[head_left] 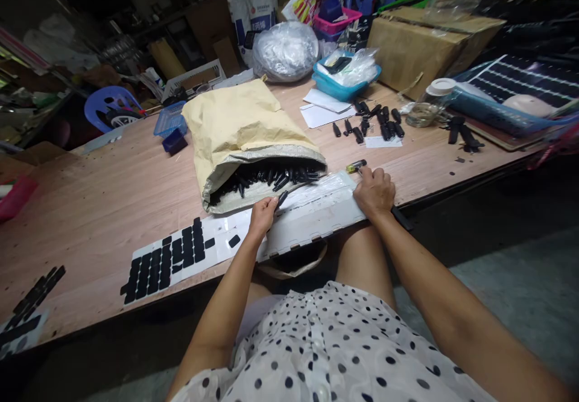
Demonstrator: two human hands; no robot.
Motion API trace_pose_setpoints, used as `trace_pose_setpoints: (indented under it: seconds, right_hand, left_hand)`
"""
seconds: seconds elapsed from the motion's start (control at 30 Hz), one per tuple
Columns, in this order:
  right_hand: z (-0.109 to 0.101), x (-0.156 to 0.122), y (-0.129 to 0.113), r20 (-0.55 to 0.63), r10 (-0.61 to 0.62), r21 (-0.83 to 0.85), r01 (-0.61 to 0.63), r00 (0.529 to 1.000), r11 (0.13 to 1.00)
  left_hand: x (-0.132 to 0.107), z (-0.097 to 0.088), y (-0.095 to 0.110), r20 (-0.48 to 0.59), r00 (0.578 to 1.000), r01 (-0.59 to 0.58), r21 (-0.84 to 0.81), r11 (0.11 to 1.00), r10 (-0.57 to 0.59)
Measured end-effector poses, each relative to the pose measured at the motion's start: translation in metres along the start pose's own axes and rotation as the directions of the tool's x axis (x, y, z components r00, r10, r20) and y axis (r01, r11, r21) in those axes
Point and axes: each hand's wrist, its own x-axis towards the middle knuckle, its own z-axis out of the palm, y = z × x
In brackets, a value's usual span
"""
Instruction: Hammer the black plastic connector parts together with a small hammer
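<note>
My left hand [262,218] pinches a small black tapered plastic part [282,198] above a white cardboard box [312,218] at the table's front edge. Right behind it lies a yellow paper sack [248,115], its mouth facing me, with many similar black parts [280,175] inside. My right hand [374,192] is closed at the right end of the box; what its fingers hold is hidden. Just beyond its fingertips is a tool with a yellow and black handle [356,165]. Left of the box, a white sheet [217,254] carries rows of black rounded stickers [156,269].
More black parts [386,125] lie in a loose group at the back right, near a lidded jar [432,103]. Behind them are a blue basket [346,88] and a cardboard carton [416,52]. A small dark blue tray [174,142] sits left of the sack.
</note>
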Motion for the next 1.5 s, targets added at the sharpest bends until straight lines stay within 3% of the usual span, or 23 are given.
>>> trace_pose_setpoints:
  seconds: [0.1, 0.2, 0.3, 0.47, 0.67, 0.8, 0.9, 1.03, 1.17, 1.3, 1.5]
  right_hand:
    - [0.003, 0.001, 0.003, -0.005, 0.008, -0.003, -0.008, 1.000, 1.000]
    - [0.003, 0.002, 0.004, -0.006, 0.007, -0.014, -0.007, 1.000, 1.000]
    - [0.002, 0.003, 0.006, -0.015, 0.004, -0.022, -0.004, 1.000, 1.000]
    - [0.001, 0.004, 0.009, -0.026, 0.002, -0.022, -0.003, 1.000, 1.000]
    - [-0.010, 0.008, 0.011, 0.021, 0.049, 0.062, -0.050, 0.999, 0.997]
    - [-0.030, -0.004, 0.004, 0.047, 0.069, 0.275, -0.079, 0.997, 0.958]
    - [-0.048, -0.035, -0.013, 0.113, -0.073, 0.528, 0.002, 0.991, 0.849]
    - [-0.065, -0.089, -0.045, 0.104, -0.339, 0.740, 0.155, 0.935, 0.655]
    - [-0.068, -0.123, -0.065, 0.090, -0.449, 0.785, 0.214, 0.889, 0.582]
    - [-0.067, -0.132, -0.068, 0.085, -0.509, 0.778, 0.262, 0.857, 0.571]
    - [-0.065, -0.138, -0.068, 0.002, -0.501, 0.749, 0.331, 0.865, 0.574]
  left_hand:
    - [-0.027, 0.001, -0.014, 0.060, 0.997, 0.057, -0.070, 0.996, -0.052]
    - [-0.048, 0.009, -0.025, 0.018, 0.991, -0.130, 0.065, 0.989, 0.129]
    - [-0.059, 0.018, -0.034, -0.011, 0.946, -0.312, 0.233, 0.921, 0.324]
    - [-0.064, 0.030, -0.040, -0.022, 0.890, -0.419, 0.356, 0.835, 0.456]
    - [-0.059, 0.033, -0.038, -0.014, 0.915, -0.377, 0.327, 0.867, 0.403]
    - [-0.056, 0.027, -0.037, 0.031, 0.934, -0.351, 0.240, 0.905, 0.355]
    - [-0.053, 0.020, -0.036, 0.103, 0.934, -0.357, 0.199, 0.913, 0.343]
    - [-0.050, 0.013, -0.037, 0.171, 0.916, -0.390, 0.169, 0.905, 0.363]
    - [-0.050, 0.014, -0.038, 0.157, 0.911, -0.405, 0.156, 0.901, 0.383]
    - [-0.049, 0.015, -0.038, 0.168, 0.901, -0.423, 0.135, 0.896, 0.400]
    - [-0.047, 0.013, -0.038, 0.205, 0.891, -0.432, 0.099, 0.897, 0.406]
